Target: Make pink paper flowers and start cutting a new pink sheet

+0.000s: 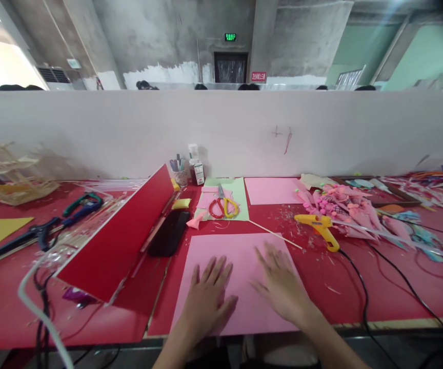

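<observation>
A large pink sheet of paper [240, 256] lies at the front edge of the red table. On its left half rests my left hand [208, 302], palm down with the fingers spread. My right hand [281, 284] is over the right half, its fingers stretched out and slightly blurred. Neither hand holds anything. A thin wooden stick [275, 234] lies across the sheet's far right corner. Beyond the sheet, scissors [223, 205] with red and yellow handles lie on pale green paper [240, 187]. A small folded pink paper piece [196, 221] sits nearby.
Left stands a red board [129, 241], with a black phone [169, 233] beside it. Right are a yellow glue gun [319, 225] with its cord and a heap of pink paper cones [344, 205]. A pen cup [180, 176] and bottle [197, 171] stand by the white partition [129, 133].
</observation>
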### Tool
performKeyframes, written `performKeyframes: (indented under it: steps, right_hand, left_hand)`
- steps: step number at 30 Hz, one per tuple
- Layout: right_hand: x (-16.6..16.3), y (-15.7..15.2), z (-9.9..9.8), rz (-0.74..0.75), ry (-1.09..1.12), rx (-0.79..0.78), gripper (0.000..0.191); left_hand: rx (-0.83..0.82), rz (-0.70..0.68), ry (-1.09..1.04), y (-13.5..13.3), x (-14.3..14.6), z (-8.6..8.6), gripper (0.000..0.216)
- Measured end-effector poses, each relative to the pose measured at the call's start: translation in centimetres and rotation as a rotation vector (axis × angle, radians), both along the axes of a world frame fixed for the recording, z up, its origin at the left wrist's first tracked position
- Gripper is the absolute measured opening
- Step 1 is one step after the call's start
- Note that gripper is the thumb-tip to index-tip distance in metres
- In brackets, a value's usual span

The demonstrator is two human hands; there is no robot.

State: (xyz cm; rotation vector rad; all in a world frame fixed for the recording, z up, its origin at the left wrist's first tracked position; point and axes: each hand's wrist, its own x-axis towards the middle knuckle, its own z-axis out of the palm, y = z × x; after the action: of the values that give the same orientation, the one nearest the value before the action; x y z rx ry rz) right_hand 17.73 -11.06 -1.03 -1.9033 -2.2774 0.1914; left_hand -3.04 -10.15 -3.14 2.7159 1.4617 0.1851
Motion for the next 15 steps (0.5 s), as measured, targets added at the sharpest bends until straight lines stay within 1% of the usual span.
performKeyframes:
  steps: [2, 3, 5, 7, 9, 12, 15]
  right_hand:
    - [-2.8, 0.4, 0.2, 0.127, 0.046, 0.050, 0.058]
    - [-4.2, 0.5, 0.1, 0.219, 0.067, 0.031, 0.055]
    - [-6.3, 0.7, -0.4, 0.220, 0.100, 0.016, 0.050]
    - [-7.0, 0.6, -0.9, 0.205, 0.123, 0.004, 0.050]
    - [-6.4, 0.5, -1.2, 0.197, 0.127, -0.005, 0.052]
    - [-3.5, 0.4, -1.4, 0.152, 0.082, -0.023, 0.053]
    - [0.1, 0.4, -1.9, 0.026, 0.019, -0.035, 0.053]
  left_hand:
    - [-0.011, 0.004, -0.001, 0.1, 0.1, 0.0, 0.057]
    - [-0.022, 0.002, 0.003, 0.2, 0.0, -0.1, 0.058]
    - [-0.044, 0.000, 0.012, 0.4, -0.1, -0.2, 0.060]
    - [-0.050, 0.000, 0.015, 0.6, -0.2, -0.2, 0.061]
    - [-0.030, -0.006, 0.004, 0.6, -0.5, -0.2, 0.060]
    - [0.022, -0.009, -0.016, 0.5, -1.4, -0.2, 0.060]
    - [0.048, -0.013, 0.001, 0.0, -3.2, -0.3, 0.063]
